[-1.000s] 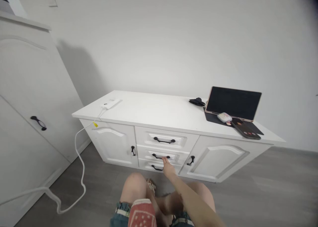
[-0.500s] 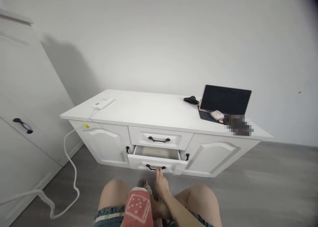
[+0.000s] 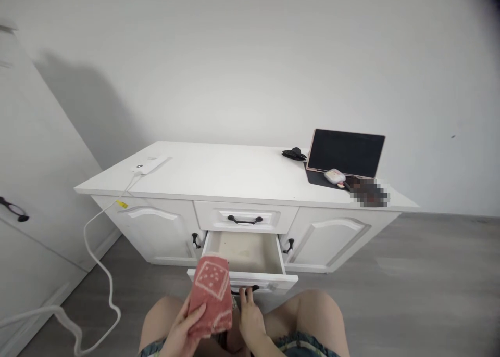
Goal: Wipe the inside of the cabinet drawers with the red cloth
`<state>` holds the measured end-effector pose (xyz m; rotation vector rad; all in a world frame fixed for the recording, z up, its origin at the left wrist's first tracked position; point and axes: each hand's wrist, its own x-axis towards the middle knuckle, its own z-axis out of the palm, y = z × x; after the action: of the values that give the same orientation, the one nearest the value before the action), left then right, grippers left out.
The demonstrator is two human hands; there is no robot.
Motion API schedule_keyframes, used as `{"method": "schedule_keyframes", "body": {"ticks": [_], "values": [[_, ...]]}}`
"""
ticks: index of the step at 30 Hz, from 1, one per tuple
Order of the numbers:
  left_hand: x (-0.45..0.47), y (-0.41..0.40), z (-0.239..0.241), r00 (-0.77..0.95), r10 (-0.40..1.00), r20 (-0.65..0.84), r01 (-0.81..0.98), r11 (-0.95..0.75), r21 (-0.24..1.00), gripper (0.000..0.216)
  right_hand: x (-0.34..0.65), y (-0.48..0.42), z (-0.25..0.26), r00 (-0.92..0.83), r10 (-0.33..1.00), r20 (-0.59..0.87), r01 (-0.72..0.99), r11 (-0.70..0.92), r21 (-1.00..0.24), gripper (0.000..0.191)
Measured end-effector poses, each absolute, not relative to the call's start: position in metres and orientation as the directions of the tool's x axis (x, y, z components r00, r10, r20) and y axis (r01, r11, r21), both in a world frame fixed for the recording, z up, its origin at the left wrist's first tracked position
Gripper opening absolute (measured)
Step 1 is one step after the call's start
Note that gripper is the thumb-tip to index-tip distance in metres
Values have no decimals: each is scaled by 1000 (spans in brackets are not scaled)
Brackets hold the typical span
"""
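A folded red cloth (image 3: 211,294) with white line patterns is gripped in my left hand (image 3: 184,323), thumb on top, in front of the lower drawer. The cloth covers the left part of the drawer front. My right hand (image 3: 251,315) has its fingers hooked on the black handle (image 3: 254,288) of that drawer. The lower drawer (image 3: 281,280) is pulled well out, and its pale bottom shows with nothing large on it. Above it, the upper drawer (image 3: 269,217) is closed.
The white cabinet top (image 3: 219,169) carries a power strip (image 3: 148,164) with a white cable at left. On the right are a tablet (image 3: 346,153), a small white case (image 3: 335,176), a black hair clip (image 3: 294,154) and a blurred dark item (image 3: 369,192). My knees flank the drawer.
The lower drawer has come further out towards me with my right hand on its handle. My left hand has come into view, and the red cloth has moved up and forward.
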<state>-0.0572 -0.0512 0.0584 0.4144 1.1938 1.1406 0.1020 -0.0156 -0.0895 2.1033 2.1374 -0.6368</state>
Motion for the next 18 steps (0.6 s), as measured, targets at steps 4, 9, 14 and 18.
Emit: {"method": "schedule_keyframes", "body": {"ticks": [4,9,14,18], "values": [[-74,11,45,-96,937,-337,-219,310,925,66,102,-30,-92,-63,944,-325,979,-4,-202,70],[-77,90,41,212,961,-180,384,87,919,55,102,-51,-110,-74,944,-320,981,11,-193,75],[-54,112,48,419,885,-203,605,-106,789,39,100,-66,-122,-60,932,-357,984,-5,-180,76],[-47,102,35,479,837,-265,710,-191,678,34,99,-70,-128,-68,926,-372,979,-10,-204,73]]}}
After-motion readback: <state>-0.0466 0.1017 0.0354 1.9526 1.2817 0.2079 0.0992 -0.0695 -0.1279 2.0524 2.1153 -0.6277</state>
